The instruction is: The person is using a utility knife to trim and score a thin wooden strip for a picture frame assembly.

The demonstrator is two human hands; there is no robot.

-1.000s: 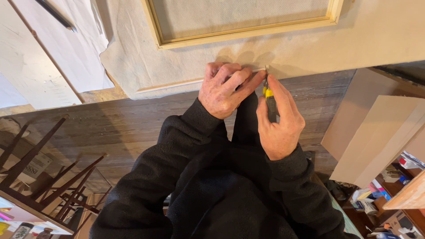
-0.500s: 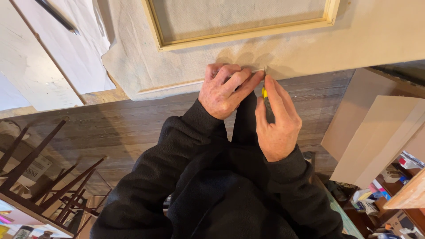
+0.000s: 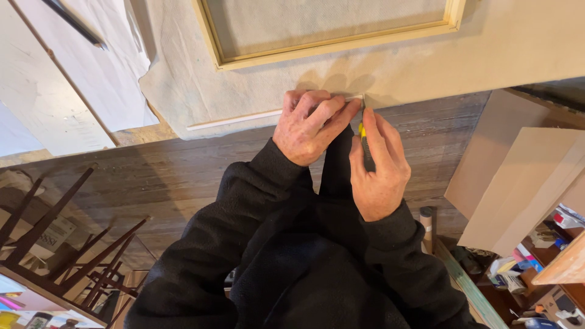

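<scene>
A big sheet of beige canvas (image 3: 518, 42) lies on the wooden floor with a light wooden stretcher frame (image 3: 332, 45) on top of it. My left hand (image 3: 311, 125) presses flat on the canvas's near edge, beside a thin white strip (image 3: 234, 120) along that edge. My right hand (image 3: 379, 164) grips a yellow and black utility knife (image 3: 364, 137), its tip at the canvas edge right next to my left fingertips. Black sleeves cover both my arms.
White sheets (image 3: 73, 79) with a dark stick (image 3: 76, 24) lie at the left. A dark wooden rack (image 3: 67, 256) stands at the lower left. Leaning tan boards (image 3: 524, 183) and a shelf with small supplies (image 3: 542, 268) are at the right.
My right hand with the knife has drawn slightly back toward me along the canvas edge. My left hand has stayed pressed in place.
</scene>
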